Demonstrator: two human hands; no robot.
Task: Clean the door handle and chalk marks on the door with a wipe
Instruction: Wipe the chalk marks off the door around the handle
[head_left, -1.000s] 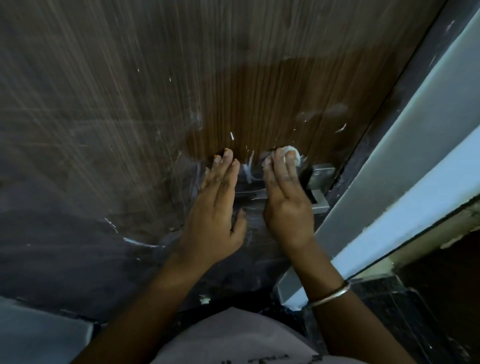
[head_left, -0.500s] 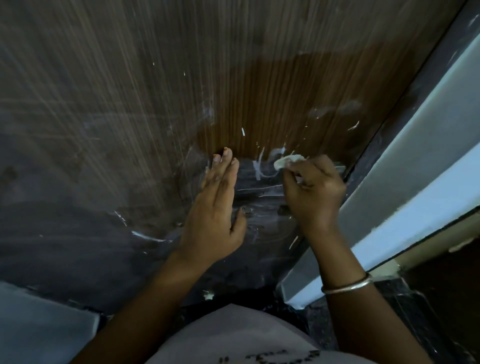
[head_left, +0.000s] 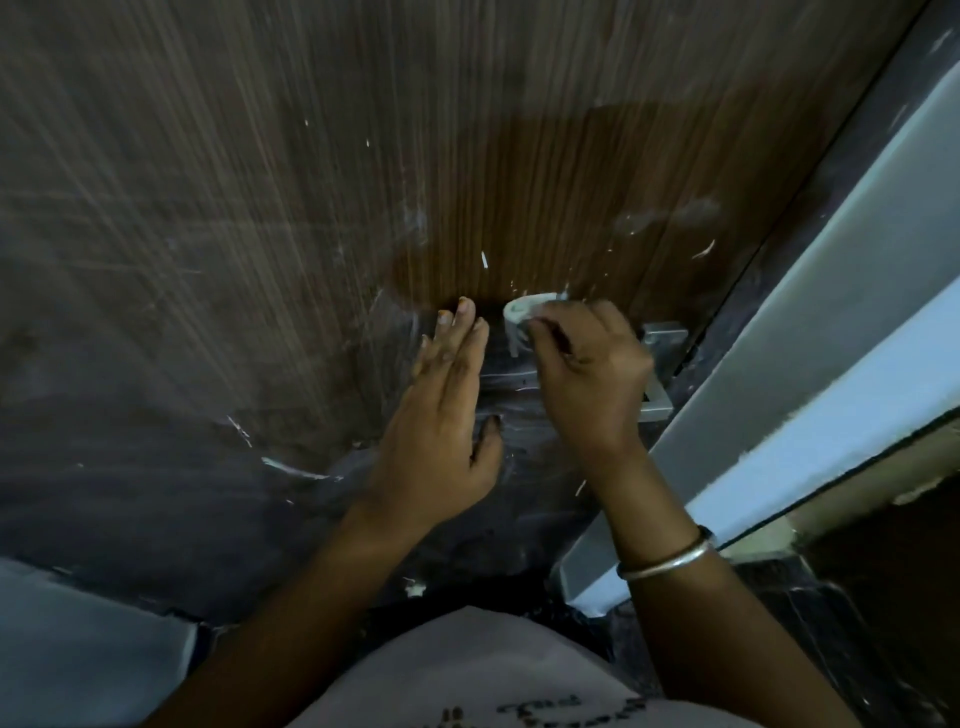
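A dark wooden door (head_left: 311, 208) fills the view, streaked with white chalk marks (head_left: 291, 467). My left hand (head_left: 441, 410) lies flat against the door, fingers straight, just left of the handle. My right hand (head_left: 587, 374) pinches a small white wipe (head_left: 524, 309) and holds it against the door above the metal door handle (head_left: 660, 338). That hand covers most of the handle; only its square plate and an end of the lever show.
A pale grey door frame (head_left: 810, 332) runs diagonally down the right side. Dark marble floor (head_left: 810, 623) lies below it. A grey wall edge (head_left: 78, 649) sits at the lower left. A metal bangle (head_left: 670, 561) circles my right wrist.
My right hand went from flat over the handle to pinching the wipe, swung right, and now has come back left over the chalk above the handle. My left hand stayed put.
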